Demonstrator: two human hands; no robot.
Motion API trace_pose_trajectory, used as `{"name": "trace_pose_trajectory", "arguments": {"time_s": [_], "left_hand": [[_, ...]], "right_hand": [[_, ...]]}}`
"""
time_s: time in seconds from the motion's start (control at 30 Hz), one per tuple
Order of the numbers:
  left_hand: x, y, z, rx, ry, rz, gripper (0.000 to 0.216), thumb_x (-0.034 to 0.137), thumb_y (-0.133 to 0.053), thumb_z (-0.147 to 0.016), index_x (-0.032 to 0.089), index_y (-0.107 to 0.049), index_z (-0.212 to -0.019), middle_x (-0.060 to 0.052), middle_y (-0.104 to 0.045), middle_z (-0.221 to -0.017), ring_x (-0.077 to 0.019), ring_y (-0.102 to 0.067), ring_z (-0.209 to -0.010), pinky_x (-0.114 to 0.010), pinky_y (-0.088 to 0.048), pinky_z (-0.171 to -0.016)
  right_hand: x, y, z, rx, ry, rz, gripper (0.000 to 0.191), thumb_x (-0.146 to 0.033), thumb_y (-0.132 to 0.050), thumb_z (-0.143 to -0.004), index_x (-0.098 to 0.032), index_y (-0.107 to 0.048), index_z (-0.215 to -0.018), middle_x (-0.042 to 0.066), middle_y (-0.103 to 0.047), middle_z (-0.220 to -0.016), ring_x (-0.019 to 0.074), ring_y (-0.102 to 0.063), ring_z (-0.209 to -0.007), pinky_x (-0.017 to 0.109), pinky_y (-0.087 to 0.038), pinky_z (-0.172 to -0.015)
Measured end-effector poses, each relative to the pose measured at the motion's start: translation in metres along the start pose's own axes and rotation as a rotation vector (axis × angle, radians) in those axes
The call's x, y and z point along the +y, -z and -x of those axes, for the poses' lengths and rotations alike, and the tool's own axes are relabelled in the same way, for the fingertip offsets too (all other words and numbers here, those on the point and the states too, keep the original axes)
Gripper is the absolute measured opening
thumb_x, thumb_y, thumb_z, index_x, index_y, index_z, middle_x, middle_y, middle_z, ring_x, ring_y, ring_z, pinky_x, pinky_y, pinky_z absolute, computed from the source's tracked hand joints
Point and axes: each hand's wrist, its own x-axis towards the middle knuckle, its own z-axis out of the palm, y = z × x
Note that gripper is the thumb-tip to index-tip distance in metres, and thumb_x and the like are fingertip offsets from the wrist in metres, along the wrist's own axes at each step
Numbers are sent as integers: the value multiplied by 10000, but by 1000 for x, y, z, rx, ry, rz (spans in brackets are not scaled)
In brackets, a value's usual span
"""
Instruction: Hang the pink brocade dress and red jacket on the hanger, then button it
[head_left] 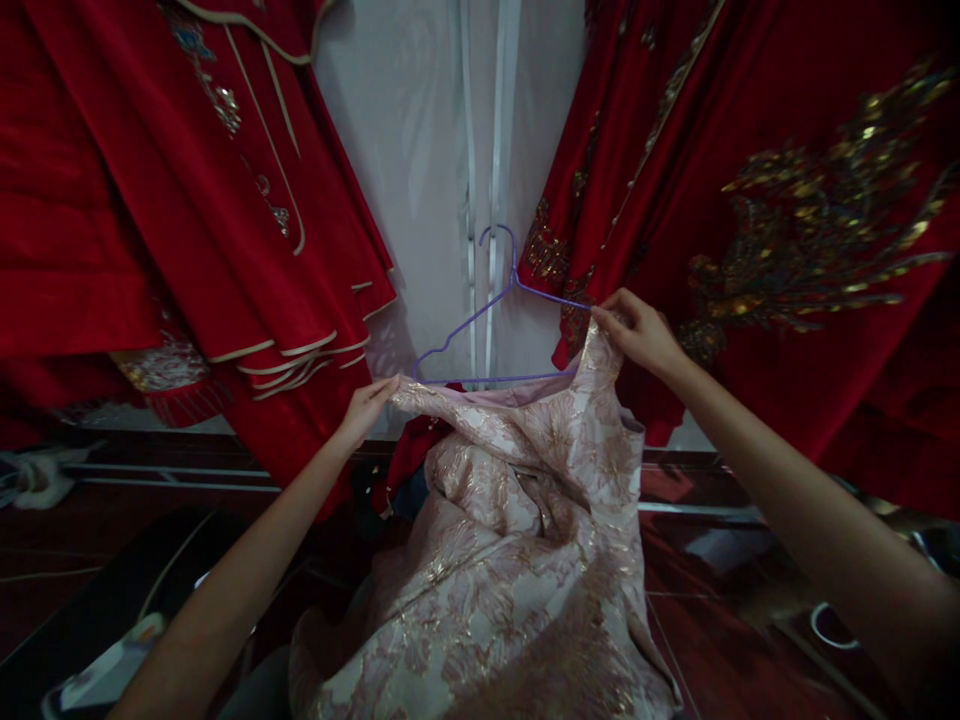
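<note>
A pale pink brocade dress [517, 540] with a gold floral pattern hangs down in front of me from a purple wire hanger [495, 310]. My left hand [365, 407] is closed in a pinch on the dress's left shoulder edge, just below the hanger's left end. My right hand [637, 330] is closed on the dress's right shoulder, holding the fabric up at the hanger's right arm. The hanger's hook points up between my hands. The skirt falls in folds toward the floor.
Red embroidered garments hang on both sides: a cream-trimmed one on the left [187, 200], a gold-embroidered one on the right [787, 220]. A white door or wall [442, 150] stands behind. The dark red floor [735, 640] holds scattered items at the lower left.
</note>
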Motion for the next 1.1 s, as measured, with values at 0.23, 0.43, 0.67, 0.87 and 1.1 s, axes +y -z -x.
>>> {"name": "trace_pose_trajectory", "arguments": {"time_s": [0.23, 0.43, 0.67, 0.87, 1.1], "left_hand": [[35, -25, -21, 23, -129, -85, 517, 550, -650, -672, 154, -700, -1001, -98, -674, -1091, -250, -598, -1050, -377, -403, -984], [69, -62, -41, -144, -208, -96, 517, 564, -638, -679, 153, -703, -985, -82, -691, -1053, -236, -616, -988, -352, -440, -928], [-11, -64, -32, -114, 68, -277, 435, 519, -529, -768, 157, -666, -967, -122, -687, -997, -248, -629, -935, -383, -480, -841], [-63, -94, 3, -148, 12, -774, 353, 276, -637, -680, 161, -635, -1014, -174, -615, -1122, -332, -532, -1116, -464, -370, -961], [-43, -61, -18, -189, 26, -697, 294, 118, -516, -642, 168, -689, -874, -115, -695, -941, -276, -631, -932, -375, -438, -881]], "right_hand": [[-1, 0, 1, -13, -9, -7, 324, -523, -506, -813, -203, -549, -804, 18, -605, -714, 154, -527, -622, 260, -390, -575], [1, 0, 1, -19, -22, -27, 313, -517, -511, -813, -205, -534, -793, 17, -594, -709, 154, -520, -620, 265, -381, -570], [7, -5, -3, -42, -27, -69, 334, -534, -492, -809, -203, -531, -774, 8, -578, -690, 147, -492, -613, 262, -383, -561], [5, -4, -3, -53, -33, -76, 312, -511, -488, -818, -206, -519, -763, 2, -569, -690, 142, -484, -615, 259, -378, -566], [6, -4, -4, -63, -40, -88, 319, -513, -490, -817, -201, -508, -757, -4, -557, -685, 131, -474, -607, 245, -363, -561]]}}
